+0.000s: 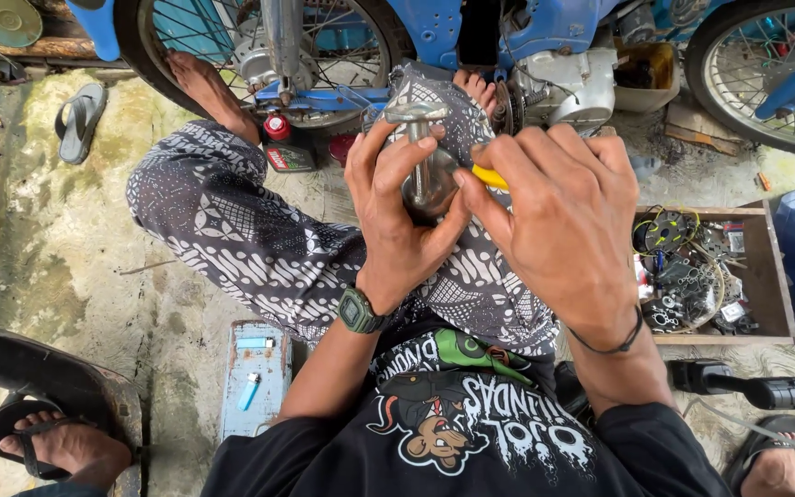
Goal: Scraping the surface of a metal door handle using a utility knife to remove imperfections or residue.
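Observation:
My left hand [396, 207] is wrapped around a small grey metal engine part [423, 175] with a flat top, held upright over my lap. My right hand [558, 216] pinches a yellow-handled tool [489, 177] whose tip rests against the side of that part. The tool's working end is hidden between my fingers and the part. A green-black watch [359, 311] sits on my left wrist and a thin black band [616, 342] on my right. My crossed legs in patterned trousers [232, 230] lie beneath both hands.
A blue motorcycle [545, 46] stands just ahead, engine at the centre and wheels on either side. A wooden tray [770, 276] of small parts and wires lies to the right, a black tool [747, 387] below it. A blue tin [252, 377] with a lighter lies left. Another person's sandalled foot [57, 442] is at the lower left.

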